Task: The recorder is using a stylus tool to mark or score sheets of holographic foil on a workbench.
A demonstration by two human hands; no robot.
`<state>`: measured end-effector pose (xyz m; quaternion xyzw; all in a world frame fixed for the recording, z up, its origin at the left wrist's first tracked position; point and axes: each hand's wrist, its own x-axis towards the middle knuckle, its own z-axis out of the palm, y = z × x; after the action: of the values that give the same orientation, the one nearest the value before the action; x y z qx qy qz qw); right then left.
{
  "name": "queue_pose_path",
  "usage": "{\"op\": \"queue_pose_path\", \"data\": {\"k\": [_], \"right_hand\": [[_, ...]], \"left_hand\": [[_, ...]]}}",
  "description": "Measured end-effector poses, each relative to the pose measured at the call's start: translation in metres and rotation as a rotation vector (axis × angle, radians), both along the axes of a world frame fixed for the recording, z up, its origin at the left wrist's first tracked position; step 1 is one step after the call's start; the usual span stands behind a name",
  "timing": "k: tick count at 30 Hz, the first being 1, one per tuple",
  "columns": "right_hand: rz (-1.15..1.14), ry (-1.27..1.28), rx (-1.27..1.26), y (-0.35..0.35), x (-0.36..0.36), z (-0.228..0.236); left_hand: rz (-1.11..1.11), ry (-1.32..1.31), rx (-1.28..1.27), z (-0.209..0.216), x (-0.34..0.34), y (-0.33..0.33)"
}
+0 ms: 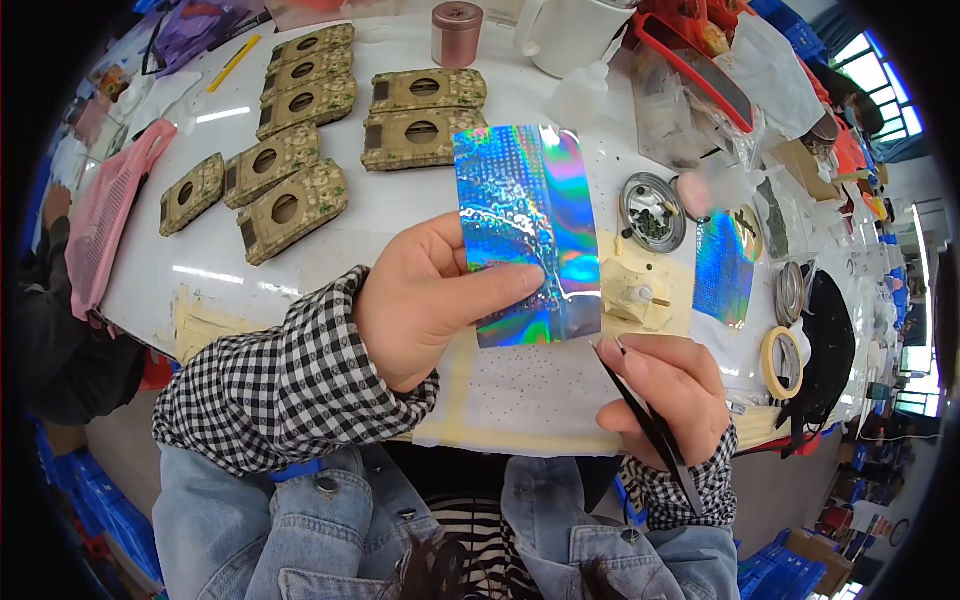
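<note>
My left hand (425,300) pinches a shiny holographic sheet (530,215) between thumb and fingers, held up over the table. Rows of small marks run across the sheet's left half. My right hand (672,385) grips black tweezers (652,432), whose tips lie just below the sheet's lower right corner. Whether the tips hold anything is too small to tell. Under the hands lies a white paper (530,395) sprinkled with tiny dark specks. Several camouflage-patterned model tank hulls (292,210), each with a round opening on top, stand at the far left and centre.
To the right are a round metal tin of small dark green parts (652,215), another holographic sheet (722,270), a masking tape roll (782,362) and a pale block (635,290). A pink mesh basket (115,220) stands left; a pink canister (457,38) and white pitcher (570,35) stand behind.
</note>
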<state>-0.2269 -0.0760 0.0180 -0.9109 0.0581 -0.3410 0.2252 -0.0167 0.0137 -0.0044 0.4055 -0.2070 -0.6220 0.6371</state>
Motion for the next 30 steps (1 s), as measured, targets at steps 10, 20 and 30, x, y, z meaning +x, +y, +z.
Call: {"op": "queue_pose_path", "data": {"k": [10, 20, 30], "right_hand": [[0.057, 0.072, -0.129, -0.0107, 0.0034, 0.0049], [0.062, 0.061, -0.104, -0.0106, 0.0061, 0.005], [0.057, 0.067, -0.068, -0.0101, 0.006, 0.0047]], "left_hand": [[-0.109, -0.014, 0.009, 0.0016, -0.007, 0.004], [-0.138, -0.102, 0.018, 0.0008, -0.007, 0.0053], [-0.125, -0.028, -0.034, 0.0028, -0.0092, 0.0061]]}}
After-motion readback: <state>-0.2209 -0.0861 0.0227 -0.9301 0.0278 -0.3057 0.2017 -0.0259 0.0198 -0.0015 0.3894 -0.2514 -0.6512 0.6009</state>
